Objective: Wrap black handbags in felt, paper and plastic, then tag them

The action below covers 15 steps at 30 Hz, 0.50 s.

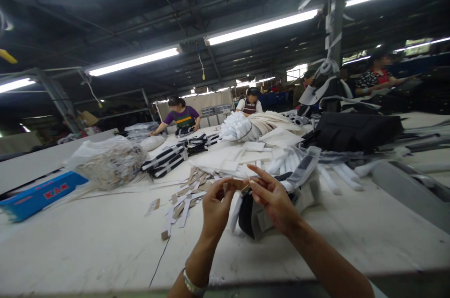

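Note:
In front of me, my left hand [218,204] is closed in a pinch on a small brown card strip [239,185]. My right hand [272,197] meets it from the other side, thumb and fingers pinched at the strip's right end with the index finger raised. Something thin and pale shows at those fingertips, too small to name. Just behind and below the hands sits a black and white bag [248,216], partly covered by my right hand. To the left, loose white and brown card strips [186,202] lie scattered on the white table [105,251].
A blue box [42,197] and a clear plastic sack [108,162] are at the left. Bundled black and white straps [167,160] lie further back. White rolls [235,127] and a black bag [355,131] are piled beyond. A grey tape dispenser-like object [411,190] stands right. Several people work behind.

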{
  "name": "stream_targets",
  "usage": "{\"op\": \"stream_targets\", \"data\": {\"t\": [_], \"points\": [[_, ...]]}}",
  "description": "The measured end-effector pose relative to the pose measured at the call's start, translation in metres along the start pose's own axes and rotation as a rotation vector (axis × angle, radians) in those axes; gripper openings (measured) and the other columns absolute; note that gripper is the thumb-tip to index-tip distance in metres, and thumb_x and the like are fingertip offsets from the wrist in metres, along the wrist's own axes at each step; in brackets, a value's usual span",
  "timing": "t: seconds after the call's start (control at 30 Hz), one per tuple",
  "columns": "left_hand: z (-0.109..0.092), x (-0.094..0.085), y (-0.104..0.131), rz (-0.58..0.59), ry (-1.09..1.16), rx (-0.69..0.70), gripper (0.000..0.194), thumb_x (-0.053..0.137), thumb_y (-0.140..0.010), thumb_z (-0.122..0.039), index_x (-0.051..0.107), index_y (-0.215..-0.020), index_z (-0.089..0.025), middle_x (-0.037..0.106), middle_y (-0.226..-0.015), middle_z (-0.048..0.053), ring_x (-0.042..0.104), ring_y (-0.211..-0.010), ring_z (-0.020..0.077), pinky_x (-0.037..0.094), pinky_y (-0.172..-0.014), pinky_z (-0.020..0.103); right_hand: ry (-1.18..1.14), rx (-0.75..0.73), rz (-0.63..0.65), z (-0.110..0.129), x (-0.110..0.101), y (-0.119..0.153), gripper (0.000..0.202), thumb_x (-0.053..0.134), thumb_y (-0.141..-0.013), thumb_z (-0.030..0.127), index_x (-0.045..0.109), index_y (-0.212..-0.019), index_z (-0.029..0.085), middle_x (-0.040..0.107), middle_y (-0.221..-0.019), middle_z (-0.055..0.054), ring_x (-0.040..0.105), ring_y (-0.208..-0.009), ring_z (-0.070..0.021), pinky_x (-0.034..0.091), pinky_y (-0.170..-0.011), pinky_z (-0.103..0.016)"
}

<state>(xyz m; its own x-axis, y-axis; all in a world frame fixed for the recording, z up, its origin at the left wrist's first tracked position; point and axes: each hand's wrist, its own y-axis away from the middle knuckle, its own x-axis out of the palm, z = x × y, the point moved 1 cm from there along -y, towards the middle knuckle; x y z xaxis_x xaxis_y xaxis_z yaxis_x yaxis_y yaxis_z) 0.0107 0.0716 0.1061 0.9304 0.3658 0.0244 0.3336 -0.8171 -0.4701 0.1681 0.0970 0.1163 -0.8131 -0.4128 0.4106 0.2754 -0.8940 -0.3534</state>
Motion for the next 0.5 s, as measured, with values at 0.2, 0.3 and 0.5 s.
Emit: {"op": "stream_targets", "data": {"t": [0.2, 0.3, 0.5], "points": [[0.007, -0.003, -0.002, -0.003, 0.143, -0.161, 0.039, 0.081, -0.074, -0.035, 0.07, -0.107, -0.018, 0.074, -0.095, 0.004, 0.066, -0.09, 0.0191, 0.051, -0.084, 0.031, 1.014, -0.538, -0.101, 0.008, -0.017, 0.011, 0.032, 0.056, -0.096, 0.03, 0.067, -0.126, 0.026, 0.072, -0.117, -0.007, 0.07, -0.091, -0.0221, 0.054, -0.084, -0.036], [0.011, -0.01, -0.001, -0.066, 0.174, -0.193, 0.042, 0.082, -0.073, -0.037, 0.069, -0.108, -0.019, 0.073, -0.096, 0.003, 0.066, -0.092, 0.0176, 0.05, -0.086, 0.029, 1.475, -0.716, -0.07, 0.006, -0.03, 0.012, 0.038, 0.057, -0.096, 0.023, 0.062, -0.133, 0.025, 0.061, -0.136, -0.008, 0.058, -0.123, -0.0287, 0.038, -0.11, -0.049], [0.033, -0.029, 0.022, -0.204, 0.16, -0.241, 0.046, 0.083, -0.07, -0.04, 0.067, -0.109, -0.021, 0.069, -0.091, 0.002, 0.065, -0.088, 0.0176, 0.052, -0.078, 0.029, 1.695, -0.656, 0.121, -0.001, -0.054, -0.01, 0.031, 0.055, -0.097, 0.018, 0.064, -0.127, 0.02, 0.072, -0.116, -0.008, 0.068, -0.1, -0.0215, 0.042, -0.106, -0.044]]}}
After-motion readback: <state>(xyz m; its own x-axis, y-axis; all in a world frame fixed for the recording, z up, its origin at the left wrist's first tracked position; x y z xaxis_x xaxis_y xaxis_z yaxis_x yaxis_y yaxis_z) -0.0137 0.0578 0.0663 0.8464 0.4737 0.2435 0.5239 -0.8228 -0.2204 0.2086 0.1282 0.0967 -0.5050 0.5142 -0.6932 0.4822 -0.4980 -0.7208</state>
